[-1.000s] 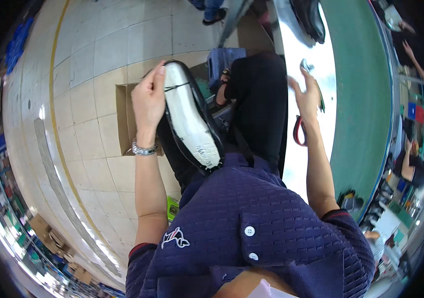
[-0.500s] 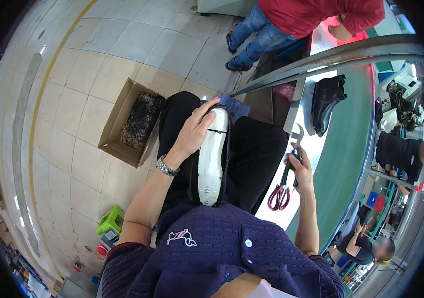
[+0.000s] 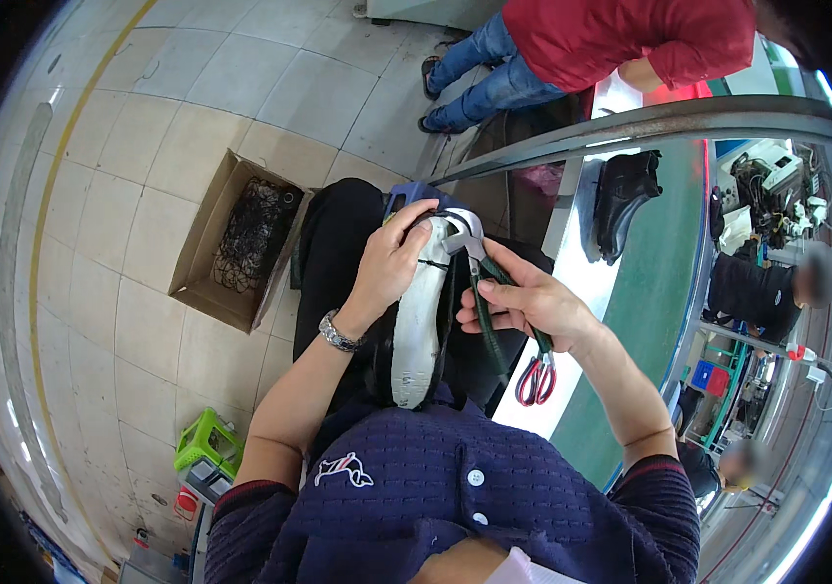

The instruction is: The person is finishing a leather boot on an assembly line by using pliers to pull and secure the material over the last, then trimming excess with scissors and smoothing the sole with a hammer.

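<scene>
Plainly, right hand (image 3: 540, 307) holds pincers (image 3: 475, 265) at shoe's (image 3: 418, 316) edge; floor (image 3: 133, 234) spreads left.

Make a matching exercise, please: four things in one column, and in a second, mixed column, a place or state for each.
1. pincers
2. pale-soled shoe
3. black boot
4. cardboard box

A. on the bench
B. held at one end by the left hand
C. open, with dark strands inside
D. in the right hand

Pairs: 1-D; 2-B; 3-A; 4-C
</scene>
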Available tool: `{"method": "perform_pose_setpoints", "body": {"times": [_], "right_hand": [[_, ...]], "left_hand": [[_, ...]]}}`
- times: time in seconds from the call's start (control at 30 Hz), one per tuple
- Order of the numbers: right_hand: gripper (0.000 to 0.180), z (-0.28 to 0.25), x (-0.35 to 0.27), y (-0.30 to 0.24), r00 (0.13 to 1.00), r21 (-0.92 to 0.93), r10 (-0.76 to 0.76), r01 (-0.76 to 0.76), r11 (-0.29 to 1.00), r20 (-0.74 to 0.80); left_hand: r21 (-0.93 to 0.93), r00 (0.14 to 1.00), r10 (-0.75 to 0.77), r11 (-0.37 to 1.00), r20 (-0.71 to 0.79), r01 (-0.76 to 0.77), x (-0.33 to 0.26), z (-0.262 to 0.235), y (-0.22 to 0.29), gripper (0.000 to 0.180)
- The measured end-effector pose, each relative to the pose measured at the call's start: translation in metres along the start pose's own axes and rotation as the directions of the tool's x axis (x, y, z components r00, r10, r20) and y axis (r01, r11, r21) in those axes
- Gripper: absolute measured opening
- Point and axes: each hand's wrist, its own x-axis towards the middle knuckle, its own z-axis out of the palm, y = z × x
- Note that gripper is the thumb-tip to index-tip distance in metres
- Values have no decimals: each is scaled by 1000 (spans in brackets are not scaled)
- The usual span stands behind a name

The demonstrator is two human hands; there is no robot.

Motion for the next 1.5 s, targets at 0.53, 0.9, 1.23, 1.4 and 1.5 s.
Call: {"method": "perform_pose_setpoints", "body": {"times": [0.53, 0.9, 1.23, 1.4, 1.5], "right_hand": [[62, 13, 14, 62, 864, -640, -494, 325, 696, -99], [57, -10, 5, 44, 847, -890, -530, 274, 365, 43], [64, 16, -35, 3, 830, -823, -553, 265, 502, -70], [66, 15, 22, 38, 579, -871, -800, 300, 389, -158], [66, 5, 27, 38, 668, -960, -743, 171, 221, -52]], "left_hand": [[18, 1000, 17, 1000, -16, -16, -3, 2, 2, 29], [-365, 940, -323, 867, 110, 341, 11, -10, 19, 31], [240, 997, 44, 969, 61, -58, 5, -9, 5, 30], [260, 991, 40, 963, 129, -73, 5, -9, 18, 32], [274, 988, 46, 958, 147, -85, 6, -14, 12, 33]]}}
